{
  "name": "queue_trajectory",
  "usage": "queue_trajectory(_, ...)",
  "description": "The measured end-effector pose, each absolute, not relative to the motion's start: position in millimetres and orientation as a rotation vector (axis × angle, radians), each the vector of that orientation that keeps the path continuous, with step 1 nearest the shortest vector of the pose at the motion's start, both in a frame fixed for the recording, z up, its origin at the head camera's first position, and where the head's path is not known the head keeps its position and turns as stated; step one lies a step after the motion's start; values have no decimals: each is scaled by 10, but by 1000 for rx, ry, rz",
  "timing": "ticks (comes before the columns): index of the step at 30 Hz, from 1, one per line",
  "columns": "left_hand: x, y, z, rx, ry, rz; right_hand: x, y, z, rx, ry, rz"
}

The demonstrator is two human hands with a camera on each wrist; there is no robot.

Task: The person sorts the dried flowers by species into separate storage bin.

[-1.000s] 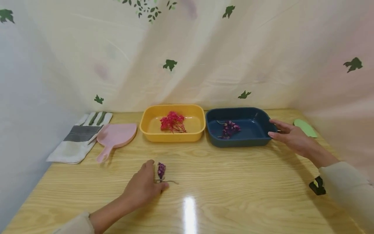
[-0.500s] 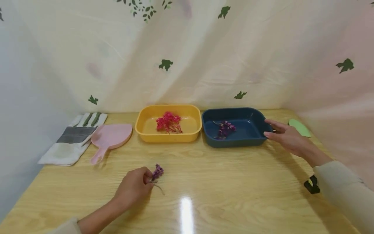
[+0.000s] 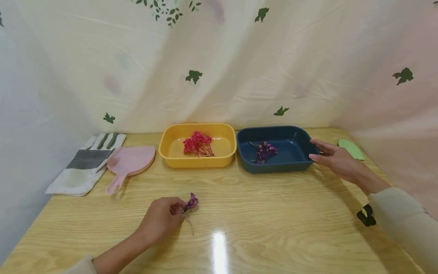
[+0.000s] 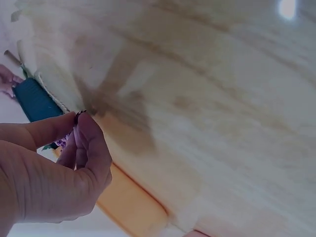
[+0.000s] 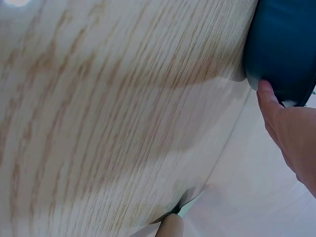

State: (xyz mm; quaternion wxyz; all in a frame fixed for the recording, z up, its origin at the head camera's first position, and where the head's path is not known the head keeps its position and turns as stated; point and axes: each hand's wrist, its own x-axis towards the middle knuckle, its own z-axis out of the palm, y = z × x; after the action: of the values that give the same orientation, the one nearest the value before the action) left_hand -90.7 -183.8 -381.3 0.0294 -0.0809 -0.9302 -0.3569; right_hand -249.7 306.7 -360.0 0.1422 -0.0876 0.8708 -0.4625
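Observation:
My left hand (image 3: pixel 161 219) pinches a sprig of purple dried flowers (image 3: pixel 192 201) between thumb and fingertips, low over the table. Its thin stem hangs below the fingers; in the left wrist view the hand hides much of the sprig (image 4: pixel 62 142). At the right end of a dark blue tray (image 3: pixel 291 152), my right hand (image 3: pixel 337 160) touches the wall and rim with extended fingers. In the right wrist view a fingertip lies against the tray's outer side (image 5: pixel 284 49). Purple dried flowers (image 3: pixel 264 152) lie in the tray's left part.
Left of the blue tray stands a yellow tray (image 3: pixel 219 161) holding pink dried flowers (image 3: pixel 197 144). A pink pan-shaped board (image 3: pixel 131 160) lies partly over a striped white-and-grey glove (image 3: pixel 80 163). A green object (image 3: pixel 351 148) and a small black item (image 3: pixel 366 215) lie at the right.
My left hand has drawn its fingers together on the purple sprig, which now tilts to the right. The right hand keeps its place at the blue tray; the view has shifted slightly.

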Motion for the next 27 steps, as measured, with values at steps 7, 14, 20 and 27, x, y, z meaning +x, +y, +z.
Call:
queue_trajectory(7,-1014,-1794,-3529,-229,-2818,-1230,-2504,3024,-3600,-250,2503,-1367)
queue_trajectory(14,-1135,-1657,-3330,-182,-2784,-1404,-2521,3087,-3619,-252,2527,-1317)
queue_trajectory(20,-1334,-1499,-3286,-76,-2747,-1686,-2508,3087,-3605,-278,2511,-1335)
queue_trajectory(27,-1570,-1265,-3231,-6,-2667,-1949,-2530,3083,-3622,-278,2533,-1298)
